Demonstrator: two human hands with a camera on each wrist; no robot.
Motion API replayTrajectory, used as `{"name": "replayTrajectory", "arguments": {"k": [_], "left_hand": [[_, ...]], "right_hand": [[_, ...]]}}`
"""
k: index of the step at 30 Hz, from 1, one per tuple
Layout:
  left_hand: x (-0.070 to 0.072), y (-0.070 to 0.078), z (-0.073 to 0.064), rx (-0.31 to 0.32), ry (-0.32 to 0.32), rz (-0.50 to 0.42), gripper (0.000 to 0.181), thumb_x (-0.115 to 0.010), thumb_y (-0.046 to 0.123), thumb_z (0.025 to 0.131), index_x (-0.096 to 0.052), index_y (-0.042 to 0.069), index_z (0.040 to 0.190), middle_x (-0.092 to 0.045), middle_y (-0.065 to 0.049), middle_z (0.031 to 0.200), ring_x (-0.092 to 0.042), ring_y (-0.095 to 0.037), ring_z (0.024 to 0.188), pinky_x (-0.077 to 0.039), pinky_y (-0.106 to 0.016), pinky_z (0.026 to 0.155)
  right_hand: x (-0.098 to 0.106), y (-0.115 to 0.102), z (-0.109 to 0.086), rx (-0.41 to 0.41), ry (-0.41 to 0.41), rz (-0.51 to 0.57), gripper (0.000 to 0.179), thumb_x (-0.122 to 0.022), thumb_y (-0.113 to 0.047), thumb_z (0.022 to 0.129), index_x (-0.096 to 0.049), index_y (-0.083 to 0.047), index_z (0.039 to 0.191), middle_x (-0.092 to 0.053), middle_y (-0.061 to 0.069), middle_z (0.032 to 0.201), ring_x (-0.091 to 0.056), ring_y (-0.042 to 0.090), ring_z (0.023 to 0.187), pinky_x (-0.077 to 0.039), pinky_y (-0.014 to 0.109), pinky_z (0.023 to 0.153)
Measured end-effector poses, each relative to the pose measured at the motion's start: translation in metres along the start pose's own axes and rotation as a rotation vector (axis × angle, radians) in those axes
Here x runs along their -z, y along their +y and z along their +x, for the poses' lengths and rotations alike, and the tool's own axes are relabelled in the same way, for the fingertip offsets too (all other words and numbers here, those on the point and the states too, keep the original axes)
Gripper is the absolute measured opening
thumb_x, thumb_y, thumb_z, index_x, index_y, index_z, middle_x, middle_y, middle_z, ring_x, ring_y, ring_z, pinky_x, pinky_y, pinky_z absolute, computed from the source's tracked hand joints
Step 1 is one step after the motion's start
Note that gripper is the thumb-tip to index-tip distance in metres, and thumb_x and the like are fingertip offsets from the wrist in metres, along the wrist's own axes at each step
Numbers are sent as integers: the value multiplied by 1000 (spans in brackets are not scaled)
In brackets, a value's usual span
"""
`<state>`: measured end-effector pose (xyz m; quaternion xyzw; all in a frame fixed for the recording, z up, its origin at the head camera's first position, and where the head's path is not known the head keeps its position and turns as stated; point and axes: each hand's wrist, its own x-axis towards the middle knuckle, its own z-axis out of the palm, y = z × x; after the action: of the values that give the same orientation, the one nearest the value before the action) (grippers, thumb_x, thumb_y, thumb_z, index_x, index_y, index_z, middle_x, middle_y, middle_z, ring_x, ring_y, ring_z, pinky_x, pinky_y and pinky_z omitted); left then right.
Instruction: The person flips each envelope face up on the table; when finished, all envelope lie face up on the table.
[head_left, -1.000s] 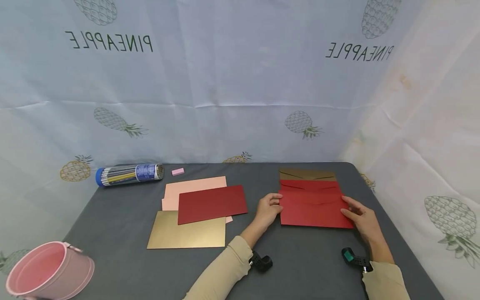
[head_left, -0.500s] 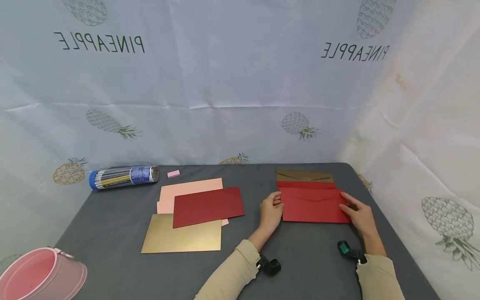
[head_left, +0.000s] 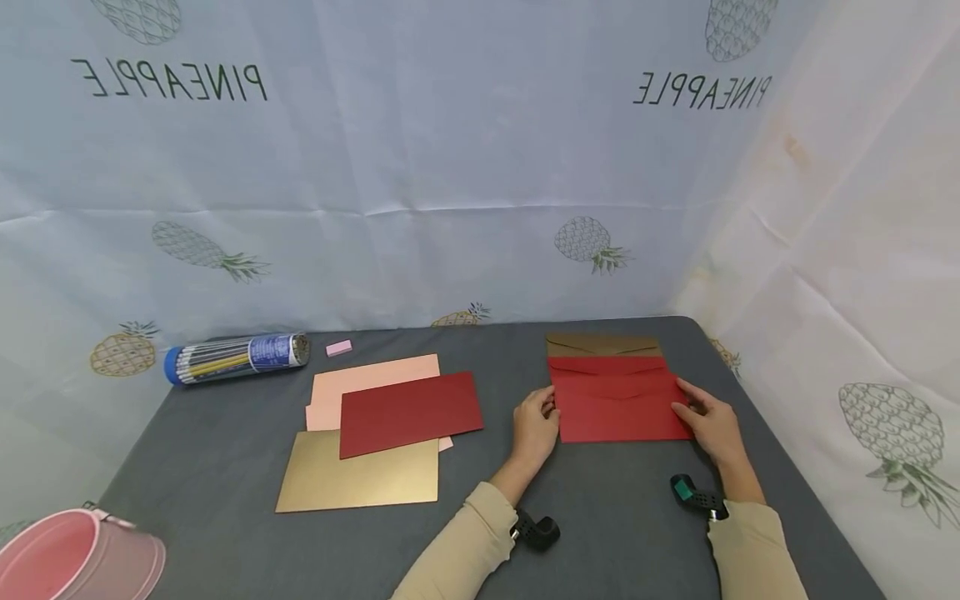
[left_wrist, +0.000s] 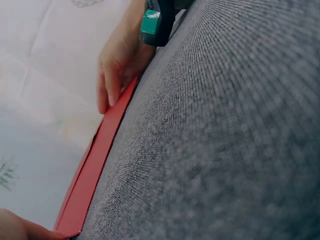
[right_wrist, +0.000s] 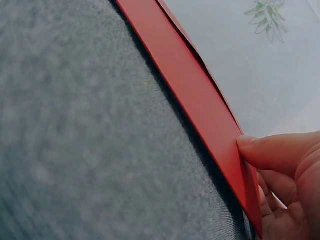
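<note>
In the head view a red envelope (head_left: 622, 421) lies at the right of the table, its flap line facing up, over another red envelope (head_left: 600, 366). A brown envelope (head_left: 602, 344) shows behind them. My left hand (head_left: 535, 429) grips the left edge with its fingers bent; the left wrist view catches only part of this hand (left_wrist: 20, 227) at the envelope's corner. At the opposite edge my right hand (head_left: 714, 427) pinches the red envelope. In the right wrist view its thumb (right_wrist: 277, 152) presses the near face, and the other fingers are partly hidden behind.
Left of the hands lie a dark red card (head_left: 411, 412), a gold card (head_left: 356, 479) and pink cards (head_left: 375, 375), overlapping. A pencil tub (head_left: 236, 357) lies on its side behind, beside a pink eraser (head_left: 338, 347). A pink bucket (head_left: 120, 562) stands front left.
Both hands have moved the red envelope slightly away from the body, onto the one behind. Its near edge now sits farther back. The head view has swung a little to the right.
</note>
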<state>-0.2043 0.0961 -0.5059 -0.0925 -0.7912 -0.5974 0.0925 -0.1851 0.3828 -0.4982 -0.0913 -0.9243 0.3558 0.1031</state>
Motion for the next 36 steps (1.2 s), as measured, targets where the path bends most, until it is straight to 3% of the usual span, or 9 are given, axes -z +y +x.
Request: {"name": "replayTrajectory", "arguments": {"k": [4,7,14,22,24,26,31,34,36], "left_hand": [[2,1,2,-39,11,62,37,-65,-10,81,-64,-5,118,-65,-16,116,-64,-26,103,-54,-27,85],[3,1,2,-42,5,82,38,-66,-9,81,-63,-4,119,-64,-15,120,-64,-26,103,-54,-29,84],[6,2,1,7,-15,105,40,-66,-8,82,-62,-4,121,-62,-15,124,-64,-27,100,-54,-30,83],[8,3,3,-1,-21,104,39,-67,-8,81,-62,-5,120,-64,-16,122,-64,-27,103,-54,-31,87],[8,2,4,4,-27,96,40,-66,-7,81,-62,-4,121,-63,-15,122,-64,-26,105,-53,-32,88],[8,1,3,6,-28,86,40,-66,-7,82,-62,-4,121,-63,-16,122,-63,-26,106,-53,-32,89],[7,1,2,5,-37,47,40,-65,-7,82,-60,-6,122,-64,-18,119,-63,-28,107,-52,-31,90],[9,3,3,58,-72,-16,41,-64,-6,84,-58,-6,125,-63,-20,119,-62,-29,110,-52,-30,91],[12,3,3,93,-102,-57,43,-64,-4,85,-56,-6,127,-62,-21,120,-60,-30,112,-51,-31,92]], "right_hand": [[-1,-3,2,-4,-36,-3,54,-58,-30,94,-45,-3,140,-55,29,126,-58,31,102,-50,34,79],[-1,-6,3,-13,-59,3,55,-57,-28,95,-42,-2,141,-48,33,133,-52,43,115,-47,51,89],[-4,-9,3,15,-40,11,51,-58,-21,95,-45,0,139,-46,33,134,-50,45,118,-41,58,95],[-4,-9,2,24,-35,25,51,-57,-24,95,-45,0,139,-46,33,135,-49,45,119,-39,58,96],[-4,-10,1,10,-42,45,52,-57,-27,96,-45,-1,140,-45,31,137,-48,44,120,-40,55,96],[-3,-10,-1,-5,-40,53,54,-56,-30,96,-45,-2,140,-45,29,138,-49,40,120,-45,40,96],[-1,-8,-5,-30,12,124,55,-58,-32,94,-46,-3,139,-48,24,138,-51,-9,105,-35,-2,78],[1,-9,-9,-19,46,222,55,-60,-26,93,-46,1,138,-48,28,137,-42,-23,99,-36,-5,79],[2,-13,-12,-13,65,265,55,-61,-23,93,-45,2,138,-47,28,137,-45,-20,101,-38,-3,81]]}}
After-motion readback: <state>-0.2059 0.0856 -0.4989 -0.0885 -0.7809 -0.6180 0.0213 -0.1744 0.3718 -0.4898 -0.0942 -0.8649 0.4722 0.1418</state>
